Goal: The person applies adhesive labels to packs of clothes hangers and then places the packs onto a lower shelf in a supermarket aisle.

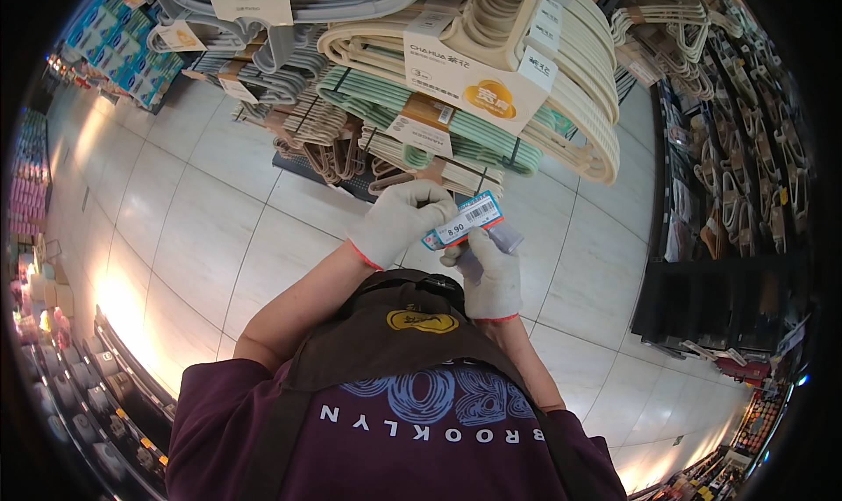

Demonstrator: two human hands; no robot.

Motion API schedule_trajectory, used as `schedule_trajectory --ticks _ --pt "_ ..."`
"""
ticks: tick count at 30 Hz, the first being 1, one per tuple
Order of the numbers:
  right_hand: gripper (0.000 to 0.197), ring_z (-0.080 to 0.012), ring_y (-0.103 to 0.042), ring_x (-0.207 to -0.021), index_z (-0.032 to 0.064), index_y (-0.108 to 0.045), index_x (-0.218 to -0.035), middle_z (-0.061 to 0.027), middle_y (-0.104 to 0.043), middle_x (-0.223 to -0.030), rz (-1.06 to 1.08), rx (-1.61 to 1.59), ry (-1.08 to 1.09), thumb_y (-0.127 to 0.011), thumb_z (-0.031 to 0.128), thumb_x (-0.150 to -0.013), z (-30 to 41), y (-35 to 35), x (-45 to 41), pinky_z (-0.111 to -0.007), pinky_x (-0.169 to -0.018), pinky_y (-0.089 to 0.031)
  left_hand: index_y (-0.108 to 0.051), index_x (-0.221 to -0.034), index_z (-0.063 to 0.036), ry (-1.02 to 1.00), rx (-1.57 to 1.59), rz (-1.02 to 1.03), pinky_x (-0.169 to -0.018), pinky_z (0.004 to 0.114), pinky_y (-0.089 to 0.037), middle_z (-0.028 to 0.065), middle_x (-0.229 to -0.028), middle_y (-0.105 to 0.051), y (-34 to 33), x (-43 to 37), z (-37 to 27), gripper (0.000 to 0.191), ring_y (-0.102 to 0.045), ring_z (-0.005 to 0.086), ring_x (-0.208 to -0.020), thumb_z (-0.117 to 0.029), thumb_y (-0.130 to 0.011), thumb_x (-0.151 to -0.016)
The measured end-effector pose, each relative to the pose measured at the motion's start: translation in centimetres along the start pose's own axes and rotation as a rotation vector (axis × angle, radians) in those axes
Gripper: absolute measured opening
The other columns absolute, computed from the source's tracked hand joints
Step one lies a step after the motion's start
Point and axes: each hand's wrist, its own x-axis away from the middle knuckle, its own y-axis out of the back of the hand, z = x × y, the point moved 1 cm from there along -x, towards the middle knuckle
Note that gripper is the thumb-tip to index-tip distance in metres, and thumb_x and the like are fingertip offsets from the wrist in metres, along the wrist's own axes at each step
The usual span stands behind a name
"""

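Both hands wear white knit gloves with red cuffs and meet over the floor in front of my apron. At the upper left end of a blue-edged paper price tag [468, 219], my left hand [409, 217] has its fingertips pinched together on it. My right hand [490, 271] grips the tag's lower edge between thumb and fingers. A clear plastic tag holder [505, 237] sticks out behind the tag, in the same right hand. The tag bears print and a barcode. Just beyond the hands hang cream plastic clothes hangers [579, 100] in a card sleeve, above mint-green hangers [368, 96].
Grey hangers [289, 47] hang to the upper left, with brown hangers [335, 152] lower down over a dark shelf base [316, 175]. A hanger rack [723, 146] and a black shelf unit [710, 304] line the right. Shelves of rolled goods [85, 429] stand lower left on the tiled floor [191, 238].
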Motion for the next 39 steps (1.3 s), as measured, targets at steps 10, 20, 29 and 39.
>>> schedule_trajectory --ticks 10,20,29,39 --pt "0.019 -0.0152 -0.058 -0.068 0.0005 -0.057 -0.102 -0.0088 -0.063 -0.085 0.081 0.022 0.012 -0.056 0.015 -0.089 -0.3 0.4 -0.1 -0.031 -0.062 -0.049 -0.058 -0.094 0.0016 0.261 0.463 0.243 -0.069 0.030 -0.048 0.0091 -0.084 -0.061 0.7 -0.8 2.8 0.025 -0.060 0.0181 -0.074 -0.023 -0.056 -0.090" --pt "0.021 -0.0149 -0.059 -0.068 0.0011 -0.057 -0.102 -0.0090 -0.064 -0.087 0.087 0.025 -0.003 -0.057 0.019 -0.090 -1.0 0.9 -0.4 -0.030 -0.060 -0.049 -0.056 -0.094 0.0001 0.361 0.644 0.315 -0.069 0.035 -0.053 0.0126 -0.083 -0.062 0.1 0.1 1.6 0.028 -0.063 0.0249 -0.073 -0.027 -0.059 -0.089" --pt "0.020 -0.0151 -0.058 -0.064 0.0007 -0.058 -0.096 -0.0084 -0.062 -0.081 0.080 0.056 -0.030 -0.059 0.020 -0.090 -1.0 0.7 -0.5 -0.029 -0.059 -0.049 -0.056 -0.095 -0.0017 0.364 0.698 0.347 -0.065 0.035 -0.051 0.0117 -0.081 -0.063 0.3 0.2 2.4 0.029 -0.063 0.0250 -0.071 -0.030 -0.059 -0.088" --pt "0.020 -0.0164 -0.059 -0.063 0.0008 -0.059 -0.095 -0.0090 -0.063 -0.076 0.097 0.003 0.008 -0.061 0.019 -0.087 -1.2 1.2 -0.3 -0.029 -0.059 -0.049 -0.056 -0.089 -0.0016 0.318 0.639 0.346 -0.065 0.036 -0.050 0.0120 -0.079 -0.062 0.1 0.1 2.5 0.030 -0.061 0.0252 -0.067 -0.031 -0.060 -0.087"
